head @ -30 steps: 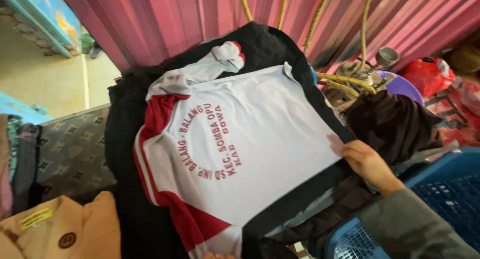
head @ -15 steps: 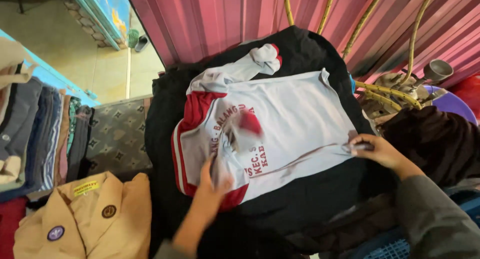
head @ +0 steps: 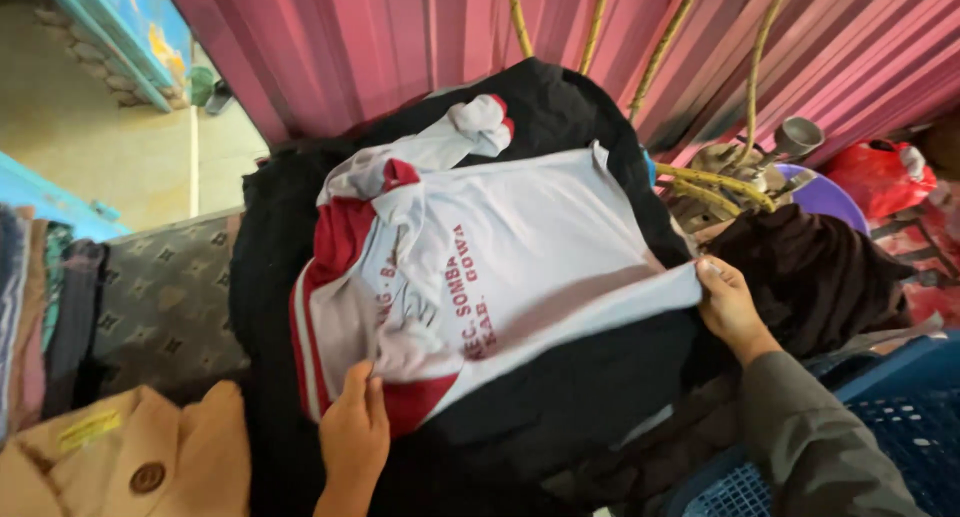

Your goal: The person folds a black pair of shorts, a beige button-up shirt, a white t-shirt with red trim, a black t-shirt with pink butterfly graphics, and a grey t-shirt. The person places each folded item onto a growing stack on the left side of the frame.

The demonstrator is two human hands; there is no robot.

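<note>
A white and red shirt (head: 520, 267) lies on a black cloth (head: 560, 407) covering the worktop. The left hand (head: 352, 435) pinches the shirt's near red hem; the right hand (head: 730, 302) pinches its right edge. A tan garment (head: 120, 457) lies at the near left corner

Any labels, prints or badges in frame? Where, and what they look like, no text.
Red curved print on the white-and-red cotton shirt, centre, partly folded over; left hand and right hand pinch its edges.
Yellow rectangular label, bottom left on the tan uniform shirt.
Round dark brown badge, below that label.
</note>
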